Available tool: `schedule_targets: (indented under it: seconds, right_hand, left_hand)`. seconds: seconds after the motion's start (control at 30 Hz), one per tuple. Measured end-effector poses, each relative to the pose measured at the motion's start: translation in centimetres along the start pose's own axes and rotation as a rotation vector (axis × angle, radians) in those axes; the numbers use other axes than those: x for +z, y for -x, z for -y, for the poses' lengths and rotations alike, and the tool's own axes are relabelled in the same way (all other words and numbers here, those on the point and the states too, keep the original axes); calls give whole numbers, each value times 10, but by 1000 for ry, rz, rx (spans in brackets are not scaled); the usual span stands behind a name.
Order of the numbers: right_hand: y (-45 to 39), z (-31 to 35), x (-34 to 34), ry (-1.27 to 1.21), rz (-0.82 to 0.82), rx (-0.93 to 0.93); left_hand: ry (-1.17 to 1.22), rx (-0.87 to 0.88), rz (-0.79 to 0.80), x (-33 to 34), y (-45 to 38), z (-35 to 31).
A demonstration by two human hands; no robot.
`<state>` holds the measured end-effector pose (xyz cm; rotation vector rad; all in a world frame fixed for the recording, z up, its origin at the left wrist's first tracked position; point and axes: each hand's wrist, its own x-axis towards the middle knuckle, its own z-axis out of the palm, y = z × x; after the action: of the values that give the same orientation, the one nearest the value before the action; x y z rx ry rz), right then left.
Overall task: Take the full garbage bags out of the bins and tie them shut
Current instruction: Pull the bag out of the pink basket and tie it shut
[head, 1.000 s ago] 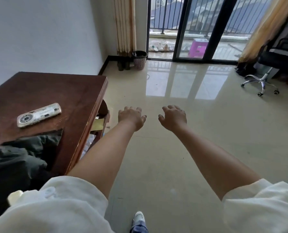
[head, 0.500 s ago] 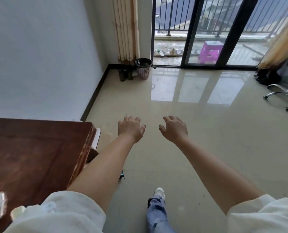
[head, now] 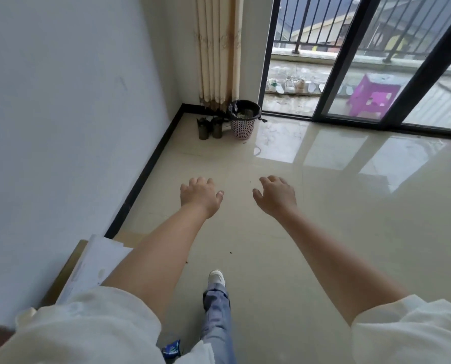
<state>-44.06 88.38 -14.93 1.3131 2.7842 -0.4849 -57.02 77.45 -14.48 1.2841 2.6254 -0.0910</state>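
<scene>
Two hands empty | left hand, right hand grip wide | bin corner, black bag | no readable writing

one head-worn wide-angle view looks forward and down across a glossy tile floor toward the room's corner and the sliding glass door, forearms close below.

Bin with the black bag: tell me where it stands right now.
The bin stands on the floor in the far corner, up and left of centre in the head view, below the curtain and beside the glass door.
</scene>
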Motion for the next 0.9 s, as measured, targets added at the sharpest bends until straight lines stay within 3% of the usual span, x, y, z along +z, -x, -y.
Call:
schedule_targets:
  seconds: [0.43,0.67,0.9]
  right_hand:
    - [-391,20,-63,31,-20,-15]
    - [-607,-28,-77,2,-26,36]
    - [-788,-72,-91,25,78,115]
  left_hand:
    - [-71,70,-33,-103,-388,6]
    - [-101,71,-10,-122,-607,-15]
    - [-99,69,84,-137,-788,-24]
